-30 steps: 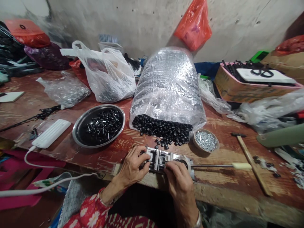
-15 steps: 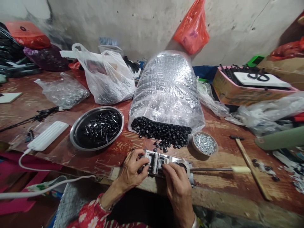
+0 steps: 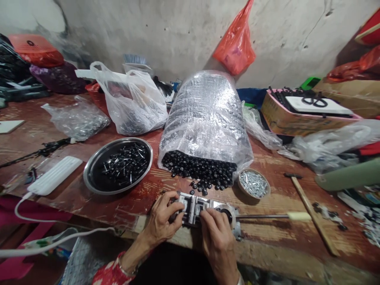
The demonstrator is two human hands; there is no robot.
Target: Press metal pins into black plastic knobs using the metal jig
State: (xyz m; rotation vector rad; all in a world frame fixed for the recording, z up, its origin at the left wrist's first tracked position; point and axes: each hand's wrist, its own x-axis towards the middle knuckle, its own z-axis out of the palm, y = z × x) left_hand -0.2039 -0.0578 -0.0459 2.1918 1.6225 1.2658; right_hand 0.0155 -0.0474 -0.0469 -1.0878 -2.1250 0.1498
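Note:
A metal clamping fixture [image 3: 193, 208] lies at the table's front edge, with a long rod and a pale handle [image 3: 298, 216] sticking out to its right. My left hand [image 3: 163, 219] curls round the fixture's left end, thumb and forefinger bent close together over its slot. Over the fixture's right half, my right hand [image 3: 218, 235] holds its fingertips pressed together and down. Whatever sits between the fingers of either hand is too small or hidden to name. Just behind lie loose black round caps [image 3: 204, 186], spilling from a big translucent woven sack [image 3: 204, 114].
At the left stands a steel bowl [image 3: 86, 178] of black-headed nails, beside a white power strip [image 3: 56, 176]. A small tub [image 3: 240, 189] of silvery nails sits right of the caps. Farther right lie a hammer [image 3: 311, 211] and a green cylinder [image 3: 347, 174].
The camera view has shifted slightly, so the scene sits a little lower. My right hand has moved slightly left along the fixture; my left hand stays at its left end.

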